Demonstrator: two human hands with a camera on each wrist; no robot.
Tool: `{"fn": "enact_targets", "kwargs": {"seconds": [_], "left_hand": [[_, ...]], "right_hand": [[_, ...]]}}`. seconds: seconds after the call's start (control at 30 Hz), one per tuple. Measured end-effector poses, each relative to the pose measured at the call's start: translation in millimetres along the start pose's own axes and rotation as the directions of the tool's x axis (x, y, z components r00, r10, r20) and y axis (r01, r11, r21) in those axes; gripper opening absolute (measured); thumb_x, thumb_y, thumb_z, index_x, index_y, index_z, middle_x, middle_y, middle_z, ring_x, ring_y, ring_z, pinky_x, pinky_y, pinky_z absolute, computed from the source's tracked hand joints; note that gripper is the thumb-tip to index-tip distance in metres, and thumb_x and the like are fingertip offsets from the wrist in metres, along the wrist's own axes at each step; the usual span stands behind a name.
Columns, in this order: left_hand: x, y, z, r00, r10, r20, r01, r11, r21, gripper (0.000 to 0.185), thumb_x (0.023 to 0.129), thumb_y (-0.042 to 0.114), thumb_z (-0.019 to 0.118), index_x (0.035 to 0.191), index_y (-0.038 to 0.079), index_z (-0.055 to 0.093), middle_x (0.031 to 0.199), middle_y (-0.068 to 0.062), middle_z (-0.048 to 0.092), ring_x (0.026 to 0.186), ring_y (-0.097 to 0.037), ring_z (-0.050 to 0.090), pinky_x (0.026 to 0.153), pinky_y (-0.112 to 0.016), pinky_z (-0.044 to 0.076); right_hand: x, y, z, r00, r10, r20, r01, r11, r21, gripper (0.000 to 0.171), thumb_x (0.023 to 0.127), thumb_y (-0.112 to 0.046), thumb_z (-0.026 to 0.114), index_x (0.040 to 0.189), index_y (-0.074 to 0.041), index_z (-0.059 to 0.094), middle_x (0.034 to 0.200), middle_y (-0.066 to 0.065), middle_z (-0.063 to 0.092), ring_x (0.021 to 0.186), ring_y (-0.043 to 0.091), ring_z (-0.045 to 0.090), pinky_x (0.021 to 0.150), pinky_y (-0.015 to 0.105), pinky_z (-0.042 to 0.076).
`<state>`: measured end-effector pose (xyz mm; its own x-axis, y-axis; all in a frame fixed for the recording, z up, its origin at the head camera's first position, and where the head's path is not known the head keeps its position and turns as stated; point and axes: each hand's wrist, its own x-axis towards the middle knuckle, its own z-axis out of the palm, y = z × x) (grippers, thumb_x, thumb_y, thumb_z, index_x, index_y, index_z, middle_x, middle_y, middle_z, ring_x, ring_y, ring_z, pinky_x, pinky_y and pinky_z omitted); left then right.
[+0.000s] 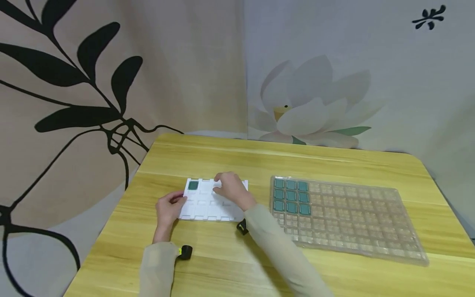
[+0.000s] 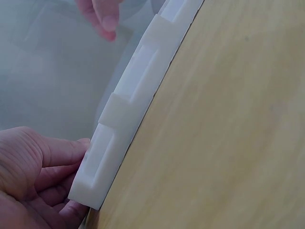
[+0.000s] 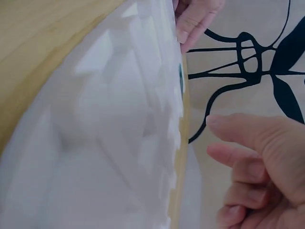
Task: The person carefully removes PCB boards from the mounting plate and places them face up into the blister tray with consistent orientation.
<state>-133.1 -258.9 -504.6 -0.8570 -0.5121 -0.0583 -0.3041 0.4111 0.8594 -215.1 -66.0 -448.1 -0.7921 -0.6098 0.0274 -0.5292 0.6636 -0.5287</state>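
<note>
The white foam tray lies flat on the wooden table, left of centre. One green chip sits in its far-left pocket. The left hand grips the tray's near-left edge, fingers curled against the foam. The right hand hovers over the far pockets with fingers loosely bent; whether it pinches a chip cannot be told. The clear blister tray, well apart to the right, holds green chips in its far-left cells.

Judgement: seating a piece well calls for a firm steadying grip and a square, level descent into the pocket.

The right fingertips and the pockets beneath them are hidden. Both wrist views are blurred and closely cropped.
</note>
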Motion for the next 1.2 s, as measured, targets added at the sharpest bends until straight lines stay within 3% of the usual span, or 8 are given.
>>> {"fn": "enact_targets", "kwargs": {"seconds": [0.17, 0.23, 0.43, 0.77, 0.9, 1.0, 1.2], "left_hand": [[0.2, -1.7, 1.5, 1.000, 0.011, -0.010, -0.011, 1.000, 0.006, 0.023, 0.085, 0.006, 0.065, 0.105, -0.005, 0.068, 0.098, -0.024, 0.066, 0.085, -0.029, 0.061, 0.055, -0.012, 0.038], [0.0, -1.8, 1.0, 1.000, 0.007, -0.011, -0.007, 1.000, 0.010, 0.024, 0.085, 0.007, 0.065, 0.106, -0.004, 0.068, 0.098, -0.023, 0.066, 0.085, -0.029, 0.061, 0.055, -0.011, 0.038], [-0.3, -0.9, -1.0, 1.000, 0.019, -0.001, -0.019, 1.000, -0.017, 0.023, 0.085, 0.005, 0.066, 0.104, -0.006, 0.068, 0.096, -0.025, 0.066, 0.084, -0.030, 0.062, 0.055, -0.013, 0.040], [-0.4, -1.5, -0.1, 0.999, 0.052, -0.005, -0.052, 0.998, -0.021, 0.020, 0.084, 0.004, 0.066, 0.101, -0.006, 0.069, 0.093, -0.024, 0.067, 0.082, -0.029, 0.063, 0.056, -0.013, 0.041], [-0.8, -1.4, 0.9, 0.999, 0.050, -0.010, -0.051, 0.999, -0.019, 0.021, 0.084, 0.005, 0.067, 0.101, -0.006, 0.069, 0.093, -0.024, 0.067, 0.082, -0.030, 0.064, 0.056, -0.014, 0.042], [-0.6, -0.7, 0.9, 0.999, 0.048, -0.018, -0.048, 0.999, -0.018, 0.020, 0.084, 0.005, 0.067, 0.101, -0.006, 0.069, 0.092, -0.024, 0.068, 0.082, -0.029, 0.064, 0.057, -0.014, 0.042], [-0.4, 1.0, -1.9, 0.999, 0.048, -0.022, -0.049, 0.999, -0.006, 0.020, 0.083, 0.004, 0.067, 0.100, -0.006, 0.069, 0.091, -0.023, 0.068, 0.081, -0.028, 0.064, 0.057, -0.014, 0.041]], "right_hand": [[8.7, -5.6, 10.4, 1.000, 0.024, 0.014, -0.024, 1.000, 0.002, 0.029, 0.085, -0.017, 0.069, 0.109, -0.002, 0.067, 0.108, 0.009, 0.068, 0.071, 0.012, 0.055, 0.083, 0.029, 0.048], [12.9, -8.3, 14.9, 1.000, 0.016, 0.018, -0.016, 1.000, -0.003, 0.029, 0.085, -0.018, 0.069, 0.109, -0.003, 0.067, 0.109, 0.008, 0.068, 0.078, 0.016, 0.059, 0.085, 0.029, 0.047], [25.1, -17.4, 27.5, 1.000, 0.008, 0.011, -0.007, 1.000, -0.029, 0.030, 0.084, -0.020, 0.070, 0.109, -0.004, 0.068, 0.106, 0.006, 0.069, 0.078, 0.016, 0.062, 0.080, 0.025, 0.048], [44.1, -29.0, 39.3, 0.995, 0.085, 0.055, -0.083, 0.996, -0.029, 0.031, 0.086, -0.021, 0.068, 0.113, -0.006, 0.066, 0.111, 0.005, 0.067, 0.102, 0.020, 0.061, 0.086, 0.028, 0.047], [49.3, -32.4, 43.1, 0.992, 0.104, 0.073, -0.100, 0.994, -0.053, 0.031, 0.087, -0.023, 0.068, 0.114, -0.006, 0.066, 0.110, 0.004, 0.067, 0.099, 0.017, 0.063, 0.082, 0.026, 0.048], [52.0, -34.2, 46.9, 0.993, 0.101, 0.058, -0.097, 0.993, -0.068, 0.024, 0.086, -0.023, 0.068, 0.104, -0.007, 0.068, 0.098, 0.002, 0.069, 0.085, 0.013, 0.063, 0.073, 0.023, 0.048], [55.9, -37.3, 54.3, 0.992, 0.113, 0.052, -0.107, 0.989, -0.104, 0.015, 0.086, -0.026, 0.069, 0.086, -0.010, 0.067, 0.076, -0.003, 0.064, 0.062, 0.009, 0.051, 0.057, 0.023, 0.040]]}}
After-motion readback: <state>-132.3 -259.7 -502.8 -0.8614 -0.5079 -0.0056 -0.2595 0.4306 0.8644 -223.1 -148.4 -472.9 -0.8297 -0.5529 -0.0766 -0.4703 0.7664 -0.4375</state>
